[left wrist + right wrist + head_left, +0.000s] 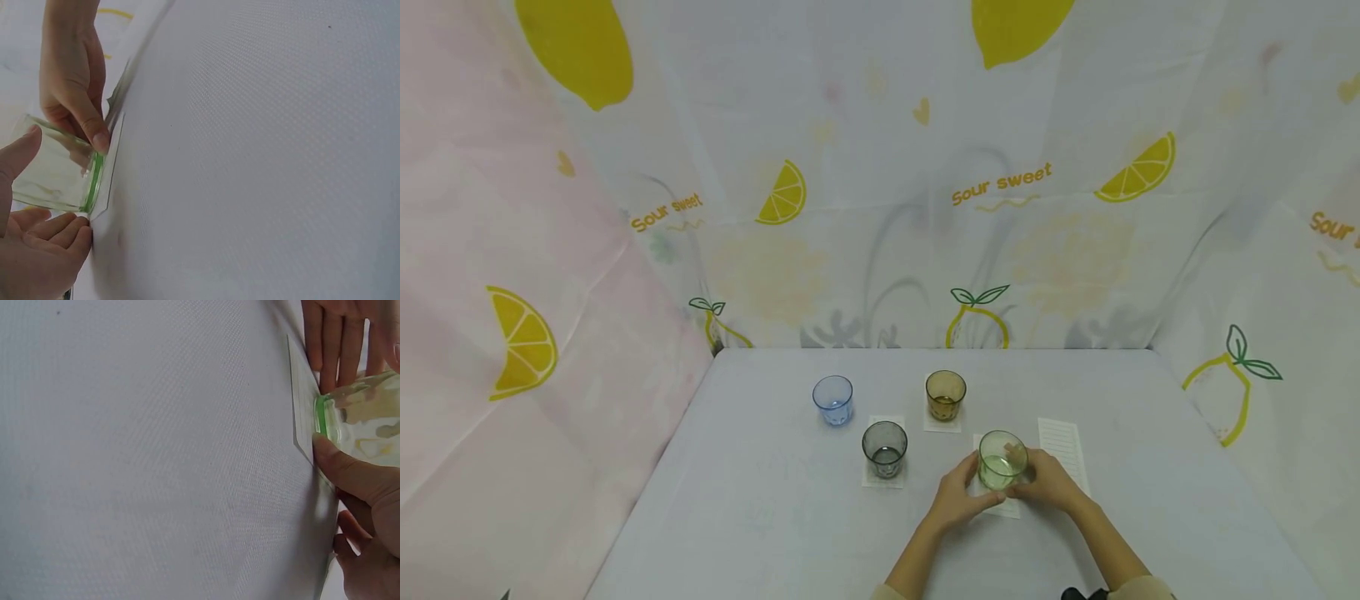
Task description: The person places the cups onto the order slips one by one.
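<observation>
A pale green glass (1002, 461) stands upright on a printed paper strip (1006, 508), between both hands. My right hand (1051, 481) grips it low on the right side. Its thumb (344, 465) lies against the green-edged base in the right wrist view. On the other side is my left hand (957, 497), its fingers extended next to the glass and its thumb apart from them. The fingertips reach close to the base in the left wrist view. Nearest to the left hand otherwise is a smoky grey glass (884, 450) on its own paper.
An amber glass (945, 395) stands on paper farther back, and a blue glass (833, 400) sits directly on the white tabletop (760, 500). Right of the right hand lies another printed paper strip (1063, 450). Lemon-patterned cloth (880, 250) surrounds the table's back and sides.
</observation>
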A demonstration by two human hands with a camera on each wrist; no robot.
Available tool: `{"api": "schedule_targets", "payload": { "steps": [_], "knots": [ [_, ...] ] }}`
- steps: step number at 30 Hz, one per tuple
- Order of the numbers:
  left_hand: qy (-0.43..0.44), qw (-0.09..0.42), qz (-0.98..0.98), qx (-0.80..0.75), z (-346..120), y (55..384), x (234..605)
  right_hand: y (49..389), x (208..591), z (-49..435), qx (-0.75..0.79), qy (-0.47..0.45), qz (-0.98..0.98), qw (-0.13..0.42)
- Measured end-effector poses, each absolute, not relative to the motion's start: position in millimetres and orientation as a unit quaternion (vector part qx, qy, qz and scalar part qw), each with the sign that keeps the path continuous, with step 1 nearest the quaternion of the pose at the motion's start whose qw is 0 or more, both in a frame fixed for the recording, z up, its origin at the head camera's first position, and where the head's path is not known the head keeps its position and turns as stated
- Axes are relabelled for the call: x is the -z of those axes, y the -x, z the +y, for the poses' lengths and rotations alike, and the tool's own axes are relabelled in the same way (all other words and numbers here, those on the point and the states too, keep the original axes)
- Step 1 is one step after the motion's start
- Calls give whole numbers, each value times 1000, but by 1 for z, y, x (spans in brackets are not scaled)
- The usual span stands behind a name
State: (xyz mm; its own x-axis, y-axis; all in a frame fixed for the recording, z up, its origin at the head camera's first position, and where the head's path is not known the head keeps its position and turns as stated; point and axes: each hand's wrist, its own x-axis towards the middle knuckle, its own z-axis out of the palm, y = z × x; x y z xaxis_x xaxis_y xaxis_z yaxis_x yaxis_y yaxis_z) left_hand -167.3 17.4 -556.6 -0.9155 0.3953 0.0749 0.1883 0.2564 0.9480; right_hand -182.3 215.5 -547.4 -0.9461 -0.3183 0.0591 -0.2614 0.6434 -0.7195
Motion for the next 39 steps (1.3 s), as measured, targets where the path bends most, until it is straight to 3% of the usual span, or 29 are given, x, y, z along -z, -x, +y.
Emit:
{"api": "schedule_targets", "payload": {
  "steps": [19,26,39],
  "knots": [
    [-180,76,813,-549,21,168,554,183,553,217,393,156,906,27],
    [-171,44,818,-548,18,164,552,182,552,216,392,141,909,28],
    [-202,4,756,-622,-13,158,485,179,552,215,398,132,907,19]
  ]
}}
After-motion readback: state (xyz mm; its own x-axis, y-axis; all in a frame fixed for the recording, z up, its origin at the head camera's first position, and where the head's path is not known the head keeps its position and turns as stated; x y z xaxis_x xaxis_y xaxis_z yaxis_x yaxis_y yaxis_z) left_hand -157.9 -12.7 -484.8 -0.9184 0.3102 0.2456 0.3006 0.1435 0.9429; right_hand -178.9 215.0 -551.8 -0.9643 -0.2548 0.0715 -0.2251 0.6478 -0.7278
